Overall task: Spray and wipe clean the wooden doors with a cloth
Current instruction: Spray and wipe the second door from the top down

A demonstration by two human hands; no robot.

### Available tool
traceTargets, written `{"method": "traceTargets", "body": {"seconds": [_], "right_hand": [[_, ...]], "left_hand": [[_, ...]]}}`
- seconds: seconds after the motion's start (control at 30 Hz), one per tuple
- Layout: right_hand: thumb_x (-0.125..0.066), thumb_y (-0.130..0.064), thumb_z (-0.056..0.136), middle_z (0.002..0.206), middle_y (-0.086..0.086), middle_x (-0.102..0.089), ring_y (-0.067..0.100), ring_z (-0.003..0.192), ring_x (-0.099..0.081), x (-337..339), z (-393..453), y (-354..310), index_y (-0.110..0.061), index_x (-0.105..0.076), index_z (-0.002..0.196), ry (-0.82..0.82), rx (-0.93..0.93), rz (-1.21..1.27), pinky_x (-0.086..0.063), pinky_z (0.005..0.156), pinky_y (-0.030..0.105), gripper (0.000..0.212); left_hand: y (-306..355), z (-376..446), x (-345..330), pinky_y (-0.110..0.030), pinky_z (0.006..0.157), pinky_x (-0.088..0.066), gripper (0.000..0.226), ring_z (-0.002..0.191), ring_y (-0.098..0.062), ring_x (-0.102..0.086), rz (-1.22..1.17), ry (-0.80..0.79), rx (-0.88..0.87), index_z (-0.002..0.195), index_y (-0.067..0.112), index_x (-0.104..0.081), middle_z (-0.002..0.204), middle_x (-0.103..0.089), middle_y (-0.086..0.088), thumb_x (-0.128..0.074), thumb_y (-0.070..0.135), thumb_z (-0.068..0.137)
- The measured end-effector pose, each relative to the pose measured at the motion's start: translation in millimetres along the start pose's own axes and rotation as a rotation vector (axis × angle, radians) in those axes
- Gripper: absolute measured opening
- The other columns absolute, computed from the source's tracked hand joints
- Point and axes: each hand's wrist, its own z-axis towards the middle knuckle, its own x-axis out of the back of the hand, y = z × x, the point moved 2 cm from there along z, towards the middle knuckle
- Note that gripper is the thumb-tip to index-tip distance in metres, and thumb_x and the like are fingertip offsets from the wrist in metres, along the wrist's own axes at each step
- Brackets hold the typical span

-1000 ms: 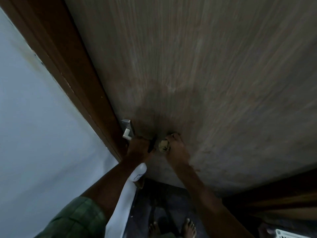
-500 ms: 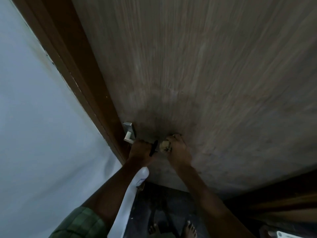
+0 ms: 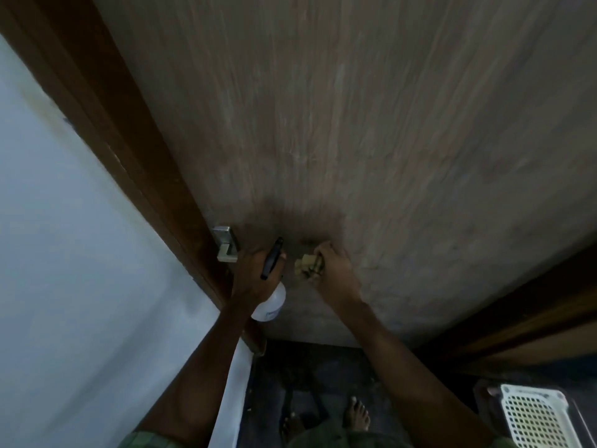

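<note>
A wide wooden door [image 3: 371,140] with pale grain fills most of the view, with a darker patch just above my hands. My left hand [image 3: 255,279] grips a clear spray bottle [image 3: 269,305] with a black trigger head that points up at the door. My right hand [image 3: 332,270] presses a small bunched yellowish cloth [image 3: 308,265] against the door, beside the bottle's nozzle. Both hands are low on the door, close together.
A dark brown door frame [image 3: 106,134] runs along the left, with a metal latch plate [image 3: 226,244] next to my left hand. A pale wall [image 3: 64,270] lies further left. A white perforated basket [image 3: 536,418] stands on the dark floor at lower right, near my bare feet [image 3: 355,415].
My left hand has tilted the spray bottle, so its black head now shows above the fist. The view has shifted, bringing the white basket at lower right into sight.
</note>
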Motion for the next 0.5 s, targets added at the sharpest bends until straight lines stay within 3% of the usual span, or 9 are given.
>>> {"method": "traceTargets", "body": {"seconds": [0.07,0.2,0.3,0.37,0.43,0.5], "right_hand": [[-0.079,-0.009,0.078,0.122,0.013,-0.056,0.031,0.107,-0.059,5.0,-9.1,9.5,-0.01,-0.07,0.114,0.079,-0.046,0.023,-0.056,0.085,0.041,0.037],[-0.083,-0.019,0.083,0.118,0.007,-0.061,0.022,0.097,-0.063,25.1,-33.1,32.9,-0.017,-0.078,0.111,0.167,-0.199,0.092,-0.052,0.084,0.026,0.029],[-0.083,-0.034,0.085,0.111,0.004,-0.075,0.025,0.101,-0.068,40.1,-49.1,66.4,-0.019,-0.078,0.113,0.179,-0.462,0.179,-0.049,0.087,0.028,0.032],[-0.081,-0.04,0.087,0.103,0.006,-0.077,0.026,0.098,-0.07,40.0,-61.0,97.9,-0.016,-0.078,0.105,0.211,-0.732,0.365,-0.055,0.088,0.033,0.031],[-0.08,-0.04,0.086,0.095,0.006,-0.076,0.022,0.087,-0.07,39.4,-81.2,130.6,-0.013,-0.076,0.092,0.304,-0.98,0.701,-0.057,0.081,0.032,0.028],[-0.082,-0.035,0.081,0.099,0.012,-0.076,0.025,0.087,-0.071,42.8,-103.9,161.1,-0.008,-0.075,0.093,0.403,-1.145,0.978,-0.062,0.083,0.037,0.031]], "left_hand": [[10.5,-1.7,-6.4,-0.032,0.064,-0.048,0.025,0.062,-0.022,-0.06,0.052,-0.004,-0.078,0.082,0.012,-0.066,0.068,-0.059,0.0,-0.063,0.022,0.104],[36.3,7.5,-22.8,-0.034,0.063,-0.044,0.038,0.055,-0.016,-0.052,0.031,-0.043,0.034,0.069,0.025,-0.052,0.06,-0.049,0.009,-0.063,0.027,0.105],[68.0,8.1,-53.6,-0.026,0.062,-0.042,0.033,0.06,-0.006,-0.05,-0.033,-0.208,0.124,0.078,0.024,-0.058,0.065,-0.052,0.013,-0.057,0.039,0.107],[88.0,7.4,-75.6,-0.019,0.062,-0.036,0.029,0.064,0.002,-0.047,-0.056,-0.311,0.162,0.084,0.026,-0.061,0.069,-0.053,0.014,-0.056,0.045,0.107],[111.2,9.3,-102.6,-0.019,0.055,-0.034,0.031,0.055,-0.002,-0.052,-0.167,-0.367,0.036,0.077,0.029,-0.057,0.062,-0.052,0.012,-0.063,0.035,0.106],[135.8,10.2,-130.9,-0.022,0.055,-0.042,0.025,0.062,-0.008,-0.061,-0.218,-0.472,-0.061,0.081,0.023,-0.065,0.065,-0.061,0.007,-0.065,0.028,0.105]]}}
